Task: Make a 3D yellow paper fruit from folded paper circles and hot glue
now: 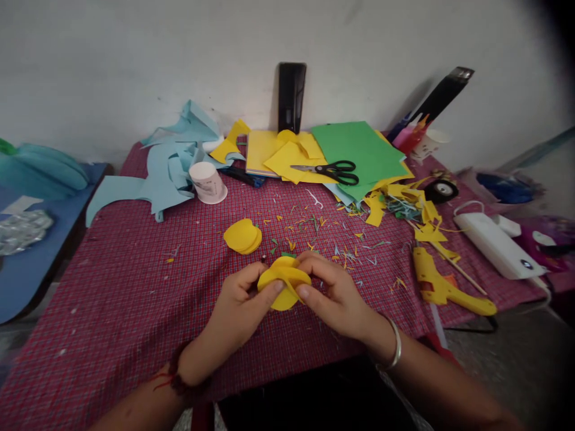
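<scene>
The yellow disc (284, 286) sits folded between both hands just above the cloth (135, 287), its crease running left to right, the left hand (238, 305) and right hand (335, 293) each pinching one end with thumb and fingers closed.

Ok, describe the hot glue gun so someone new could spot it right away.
Start at the red checked tablecloth and go to its right front edge, right of the right hand. The yellow glue gun lies flat there beside the white power bank, the only pistol-shaped tool among paper scraps.
</scene>
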Demonstrator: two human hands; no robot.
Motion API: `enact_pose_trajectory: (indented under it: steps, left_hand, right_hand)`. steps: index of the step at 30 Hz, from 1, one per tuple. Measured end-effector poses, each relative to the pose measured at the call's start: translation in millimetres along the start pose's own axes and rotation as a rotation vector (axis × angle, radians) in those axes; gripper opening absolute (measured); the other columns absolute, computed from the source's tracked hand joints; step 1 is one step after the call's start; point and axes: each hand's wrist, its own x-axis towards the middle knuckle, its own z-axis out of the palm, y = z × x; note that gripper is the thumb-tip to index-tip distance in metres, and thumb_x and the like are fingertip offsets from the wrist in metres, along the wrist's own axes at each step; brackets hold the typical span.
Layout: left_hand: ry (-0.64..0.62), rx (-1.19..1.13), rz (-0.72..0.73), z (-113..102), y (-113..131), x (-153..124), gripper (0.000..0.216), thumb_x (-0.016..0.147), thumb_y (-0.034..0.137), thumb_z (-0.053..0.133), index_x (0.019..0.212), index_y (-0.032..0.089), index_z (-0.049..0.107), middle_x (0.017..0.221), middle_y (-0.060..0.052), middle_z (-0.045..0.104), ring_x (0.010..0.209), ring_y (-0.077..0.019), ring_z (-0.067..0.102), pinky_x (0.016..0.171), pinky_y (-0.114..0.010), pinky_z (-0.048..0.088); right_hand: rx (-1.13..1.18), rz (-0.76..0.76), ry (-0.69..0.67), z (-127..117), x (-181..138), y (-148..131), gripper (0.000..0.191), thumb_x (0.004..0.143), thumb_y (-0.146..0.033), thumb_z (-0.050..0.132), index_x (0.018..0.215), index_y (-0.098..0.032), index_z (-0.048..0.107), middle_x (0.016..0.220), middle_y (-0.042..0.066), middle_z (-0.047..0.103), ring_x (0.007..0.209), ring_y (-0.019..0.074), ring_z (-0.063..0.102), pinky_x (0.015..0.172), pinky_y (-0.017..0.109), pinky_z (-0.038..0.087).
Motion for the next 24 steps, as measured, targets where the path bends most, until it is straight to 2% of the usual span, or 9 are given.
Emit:
enact_pose_trajectory:
  steps: [6, 14, 18, 21, 24]
  left_hand:
    - [-0.011, -0.114, -0.074, 0, -5, 2, 0.026, 0.08, 0.039, 0.063, 0.07, 0.017, 0.055, 0.062, 0.005, 0.049, 0.053, -0.0076, 0.043, 0.048, -0.019, 0.037]
    - [-0.02, -0.158, -0.108, -2, -10, 1, 0.025, 0.077, 0.035, 0.069, 0.068, 0.016, 0.054, 0.06, 0.006, 0.049, 0.053, -0.0072, 0.042, 0.049, -0.018, 0.036]
    - [-0.008, -0.162, -0.102, -2, -11, 1, 0.022, 0.079, 0.035, 0.068, 0.073, 0.016, 0.057, 0.062, 0.005, 0.052, 0.054, -0.0072, 0.045, 0.05, -0.018, 0.038]
    - [-0.021, -0.16, -0.092, -1, -11, 1, 0.021, 0.082, 0.035, 0.066, 0.074, 0.017, 0.058, 0.064, 0.005, 0.055, 0.056, -0.0077, 0.05, 0.052, -0.018, 0.041]
    - [-0.029, -0.153, -0.074, 0, -12, 1, 0.019, 0.084, 0.033, 0.065, 0.075, 0.017, 0.058, 0.064, 0.005, 0.057, 0.057, -0.0081, 0.052, 0.054, -0.019, 0.042]
  right_hand:
    - [-0.049, -0.01, 0.014, 1, 0, 0, 0.016, 0.084, -0.031, 0.063, 0.081, -0.019, 0.054, 0.081, 0.001, 0.052, 0.075, 0.0147, 0.049, 0.066, 0.03, 0.04]
    - [-0.101, -0.019, 0.026, 3, 2, 0, 0.017, 0.08, -0.029, 0.069, 0.081, -0.021, 0.054, 0.08, -0.001, 0.052, 0.073, 0.0137, 0.049, 0.065, 0.028, 0.04]
    - [-0.125, -0.068, -0.011, 0, 0, -4, 0.014, 0.089, -0.035, 0.056, 0.088, -0.02, 0.055, 0.083, 0.001, 0.051, 0.075, 0.0151, 0.05, 0.067, 0.03, 0.042]
    - [-0.12, -0.133, -0.011, -2, -1, -6, 0.022, 0.096, -0.032, 0.04, 0.091, -0.019, 0.057, 0.086, 0.004, 0.051, 0.079, 0.0162, 0.05, 0.07, 0.031, 0.043]
    - [-0.111, -0.135, 0.005, -3, -1, -6, 0.02, 0.096, -0.031, 0.044, 0.089, -0.018, 0.058, 0.085, 0.003, 0.051, 0.079, 0.0156, 0.05, 0.069, 0.03, 0.043]
